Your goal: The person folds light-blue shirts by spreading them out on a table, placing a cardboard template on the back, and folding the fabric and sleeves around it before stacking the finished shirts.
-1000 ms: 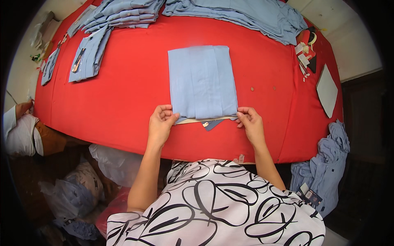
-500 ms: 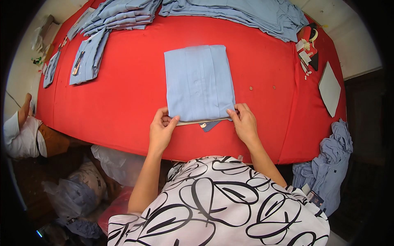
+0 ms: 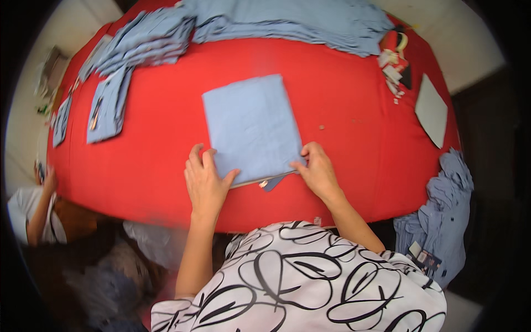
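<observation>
A folded light blue garment (image 3: 251,126) lies flat on the red table (image 3: 343,94), a little tilted to the left. My left hand (image 3: 206,182) rests on its near left corner with the thumb on the cloth. My right hand (image 3: 318,170) presses on its near right corner with the fingers together. A thin pale board edge and a bit of darker blue cloth (image 3: 271,182) stick out from under the near edge between my hands.
Stacks of blue garments (image 3: 138,47) lie at the far left and along the far edge (image 3: 293,22). Tags and small items (image 3: 395,61) and a grey card (image 3: 431,109) sit at the right. Crumpled blue clothes (image 3: 442,221) hang off the right. Another person (image 3: 30,207) is at the left.
Both hands have moved inward onto the garment's near corners, and the garment has turned slightly to the left.
</observation>
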The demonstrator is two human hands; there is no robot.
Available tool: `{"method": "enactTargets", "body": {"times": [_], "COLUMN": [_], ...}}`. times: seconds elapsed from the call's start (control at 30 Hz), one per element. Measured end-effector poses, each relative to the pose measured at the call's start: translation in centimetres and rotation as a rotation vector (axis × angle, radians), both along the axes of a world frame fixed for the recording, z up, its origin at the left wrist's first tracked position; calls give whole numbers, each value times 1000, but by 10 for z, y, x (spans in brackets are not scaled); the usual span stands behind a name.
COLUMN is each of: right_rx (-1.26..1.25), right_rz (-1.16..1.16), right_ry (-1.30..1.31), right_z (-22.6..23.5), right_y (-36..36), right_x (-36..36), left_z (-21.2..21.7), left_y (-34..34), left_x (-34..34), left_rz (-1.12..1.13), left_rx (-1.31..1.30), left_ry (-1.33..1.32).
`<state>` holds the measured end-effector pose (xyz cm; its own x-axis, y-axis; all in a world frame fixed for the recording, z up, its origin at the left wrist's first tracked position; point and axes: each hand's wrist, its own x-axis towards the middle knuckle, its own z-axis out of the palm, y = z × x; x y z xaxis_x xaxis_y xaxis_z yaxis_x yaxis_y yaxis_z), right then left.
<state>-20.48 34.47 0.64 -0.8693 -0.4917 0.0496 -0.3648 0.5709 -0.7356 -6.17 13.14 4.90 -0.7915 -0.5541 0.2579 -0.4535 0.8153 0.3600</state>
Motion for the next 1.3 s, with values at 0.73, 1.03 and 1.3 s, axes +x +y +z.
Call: {"method": "enactTargets", "body": {"times": [0.73, 1.03, 1.3], "right_rx": [850, -654, -379], "right_rz": [-456, -247, 165], "right_ry": [530, -111, -291], "right_z": [7, 51, 18], "right_y": [132, 34, -123], "right_x": [-357, -246, -79], "left_z": [-45, -36, -40], "left_y": [-6, -33, -33], "left_x": [-77, -124, -139], "left_rz": [-512, -188, -168], "left_rx": [78, 305, 135], "left_ry": [373, 381, 391]}}
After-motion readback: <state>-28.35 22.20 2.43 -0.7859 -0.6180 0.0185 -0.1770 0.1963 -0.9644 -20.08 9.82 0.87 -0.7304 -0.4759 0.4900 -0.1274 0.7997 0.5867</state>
